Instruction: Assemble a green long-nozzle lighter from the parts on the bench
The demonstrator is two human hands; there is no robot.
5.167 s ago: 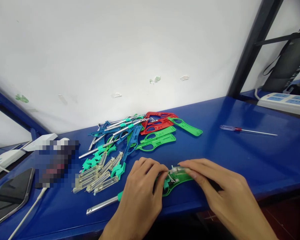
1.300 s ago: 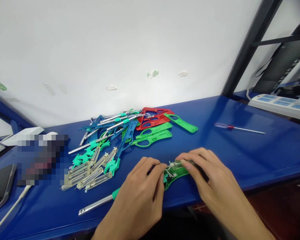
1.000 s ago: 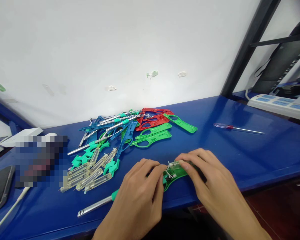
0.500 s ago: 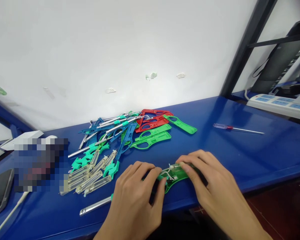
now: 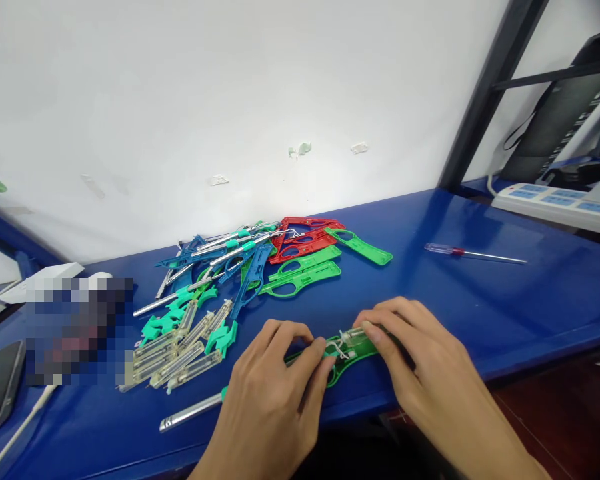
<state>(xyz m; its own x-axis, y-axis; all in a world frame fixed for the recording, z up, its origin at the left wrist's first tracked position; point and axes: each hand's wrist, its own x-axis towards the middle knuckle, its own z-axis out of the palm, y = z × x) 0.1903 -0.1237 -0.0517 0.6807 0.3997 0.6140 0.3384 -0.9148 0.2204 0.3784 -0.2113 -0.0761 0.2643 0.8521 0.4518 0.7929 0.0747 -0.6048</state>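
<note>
Between my hands, near the front edge of the table, lies an opened green lighter casing (image 5: 363,348) with a white wire and a clear fuel tank (image 5: 351,335) in it. My left hand (image 5: 280,380) pinches the casing's left part, by a teal piece, with thumb and forefinger. At the other end my right hand (image 5: 415,360) grips the casing, its thumb on the clear tank. A silver lighter tube (image 5: 193,411) sticks out to the left past my left hand. My fingers cover both ends of the casing.
Left of centre lie several clear tanks (image 5: 195,370), teal triggers (image 5: 223,339) and metal tubes. Behind them are blue, red and green casing halves (image 5: 305,279). A screwdriver (image 5: 473,255) rests at right, a power strip (image 5: 555,203) beyond. At left is a phone (image 5: 0,387).
The left thumb and fingertips have shifted slightly on the casing. Both hands keep their hold, and the view has moved a little.
</note>
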